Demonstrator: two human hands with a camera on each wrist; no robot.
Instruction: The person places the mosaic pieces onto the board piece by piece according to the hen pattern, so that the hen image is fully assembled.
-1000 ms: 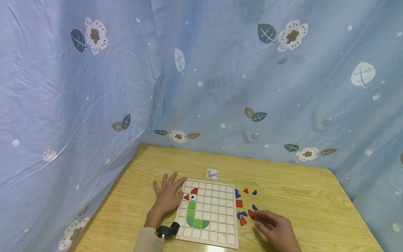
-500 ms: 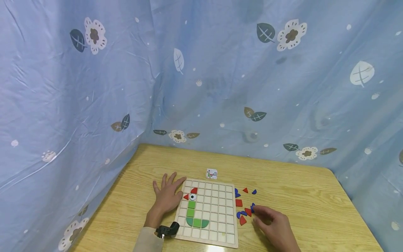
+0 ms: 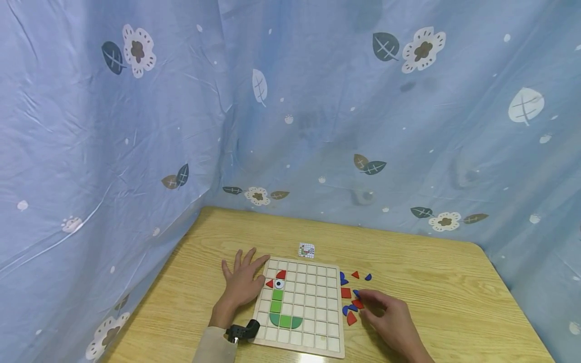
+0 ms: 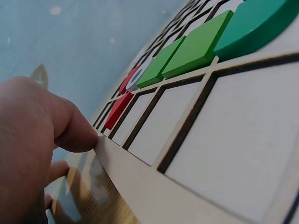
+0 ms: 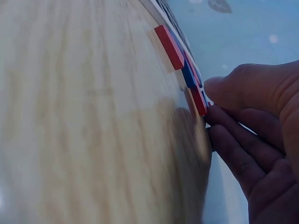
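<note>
A wooden grid board [image 3: 321,302] lies on the table. Set in it are red pieces, a round eye piece [image 3: 279,284], light green squares [image 3: 276,306] and dark green rounded pieces [image 3: 296,322], together forming a bird-like outline. My left hand [image 3: 240,283] is spread at the board's left side, its thumb against the frame [image 4: 114,163] in the left wrist view. To the right of the board, my right hand [image 3: 391,317] has its fingertips at a blue piece [image 3: 356,293] and a red piece [image 3: 358,303]. In the right wrist view its thumb and fingers stand apart.
Several more flat pieces lie by the board's right edge, among them a red square [image 3: 346,293], a red triangle [image 3: 355,275] and a blue half-round piece [image 3: 368,277]. A small printed card [image 3: 306,250] lies behind the board. A blue patterned curtain [image 3: 290,126] surrounds the table.
My right hand has moved slightly left, and the red and blue pieces at its fingertips have slid left, closer to the other pieces. The left hand has stayed put.
</note>
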